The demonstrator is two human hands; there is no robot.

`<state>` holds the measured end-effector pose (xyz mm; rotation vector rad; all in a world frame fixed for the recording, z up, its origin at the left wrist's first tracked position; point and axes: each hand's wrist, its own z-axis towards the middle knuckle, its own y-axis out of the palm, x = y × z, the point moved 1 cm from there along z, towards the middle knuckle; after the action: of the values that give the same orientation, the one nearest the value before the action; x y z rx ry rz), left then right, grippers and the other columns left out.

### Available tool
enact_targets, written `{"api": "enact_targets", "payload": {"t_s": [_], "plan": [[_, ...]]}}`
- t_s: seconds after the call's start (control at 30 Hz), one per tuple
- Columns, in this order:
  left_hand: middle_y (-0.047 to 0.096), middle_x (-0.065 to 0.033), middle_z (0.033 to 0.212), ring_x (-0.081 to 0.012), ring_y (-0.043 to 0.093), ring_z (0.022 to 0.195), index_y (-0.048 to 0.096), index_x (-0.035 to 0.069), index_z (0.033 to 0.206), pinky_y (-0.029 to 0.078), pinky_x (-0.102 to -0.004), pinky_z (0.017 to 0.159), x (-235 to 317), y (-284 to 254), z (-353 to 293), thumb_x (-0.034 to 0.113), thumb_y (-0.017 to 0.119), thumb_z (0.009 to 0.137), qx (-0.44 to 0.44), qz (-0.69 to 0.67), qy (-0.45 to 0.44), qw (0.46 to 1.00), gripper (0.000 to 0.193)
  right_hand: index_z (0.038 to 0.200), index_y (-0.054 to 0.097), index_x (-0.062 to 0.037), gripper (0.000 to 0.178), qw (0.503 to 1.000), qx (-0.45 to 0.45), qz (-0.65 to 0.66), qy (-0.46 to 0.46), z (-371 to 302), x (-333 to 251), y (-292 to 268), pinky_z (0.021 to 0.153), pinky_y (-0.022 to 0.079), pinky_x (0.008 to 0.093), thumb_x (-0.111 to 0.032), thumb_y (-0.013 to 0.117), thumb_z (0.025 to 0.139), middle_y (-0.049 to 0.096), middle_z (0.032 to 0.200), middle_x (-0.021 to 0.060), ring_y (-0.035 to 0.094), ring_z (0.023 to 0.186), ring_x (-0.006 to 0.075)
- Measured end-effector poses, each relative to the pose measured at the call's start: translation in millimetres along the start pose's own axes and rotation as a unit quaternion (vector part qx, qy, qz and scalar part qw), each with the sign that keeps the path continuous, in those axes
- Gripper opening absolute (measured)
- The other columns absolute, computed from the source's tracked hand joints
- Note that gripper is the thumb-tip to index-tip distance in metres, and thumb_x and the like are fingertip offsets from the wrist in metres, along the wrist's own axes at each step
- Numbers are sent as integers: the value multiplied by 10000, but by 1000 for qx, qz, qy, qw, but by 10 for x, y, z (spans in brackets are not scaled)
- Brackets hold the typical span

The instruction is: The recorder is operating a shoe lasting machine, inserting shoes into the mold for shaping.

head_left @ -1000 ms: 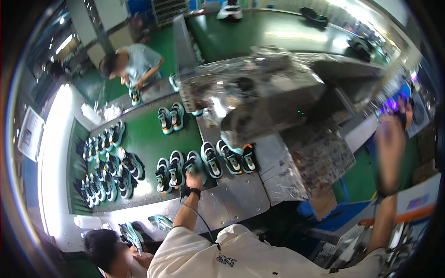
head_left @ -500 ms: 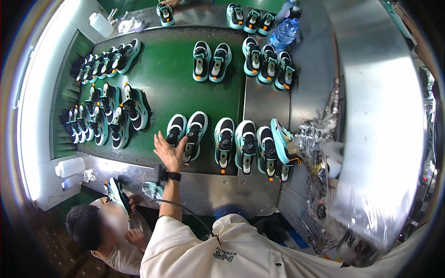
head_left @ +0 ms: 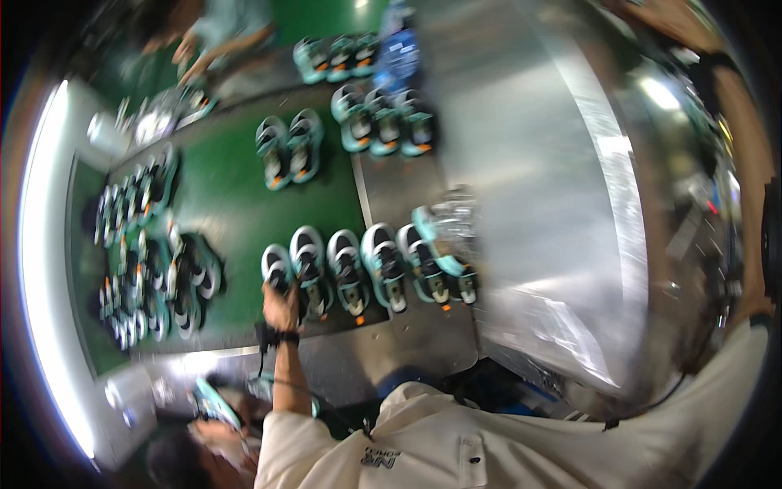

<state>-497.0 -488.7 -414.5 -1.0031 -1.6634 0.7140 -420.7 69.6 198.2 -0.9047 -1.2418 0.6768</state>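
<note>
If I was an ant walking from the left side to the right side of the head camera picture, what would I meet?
White light strip → big bunch of shoes → the person's left hand → blue bottle → see-through plastic → the person's right hand.

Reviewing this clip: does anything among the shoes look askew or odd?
Yes. At the right end of the near row of shoes, one turquoise-soled shoe lies askew, overlapping its neighbours, beside crumpled clear plastic; the others line up. Blur hides any damage.
</note>
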Motion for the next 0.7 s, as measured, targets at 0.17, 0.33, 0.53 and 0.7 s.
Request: {"api": "enact_targets", "payload": {"t_s": [0.17,0.33,0.53,0.7], "plan": [[603,-285,1207,-418,574,1159,384,4,1386,459,-436,968,-214,29,-78,351,759,811,229,14,274,934,770,1020,625,-11,498,952,51,299,27,-995,-210,-983,726,517,307,-377,826,750,680,905,122,643,790,196],[615,-196,1246,-287,574,1179,507,-67,1327,428,-369,1023,1587,-672,-1713,156,714,878,-270,-366,299,839,543,952,628,-7,422,915,293,272,50,-2800,-399,-1172,682,527,305,-323,822,750,691,859,88,646,737,162],[514,-224,1372,-353,478,1315,384,-44,1430,390,-502,1088,2989,-1208,-4179,326,784,829,-700,-449,363,421,811,1092,630,29,682,884,304,178,308,-4961,-1297,-1188,680,486,381,-416,882,641,634,821,144,625,741,258],[451,-160,1416,-259,497,1257,244,-36,1498,385,-377,1063,3030,-1063,-5935,284,848,757,-691,-403,500,333,1008,1197,545,74,726,797,355,95,480,-6549,-2417,-915,697,476,423,-390,799,701,608,816,181,573,712,340]]}}
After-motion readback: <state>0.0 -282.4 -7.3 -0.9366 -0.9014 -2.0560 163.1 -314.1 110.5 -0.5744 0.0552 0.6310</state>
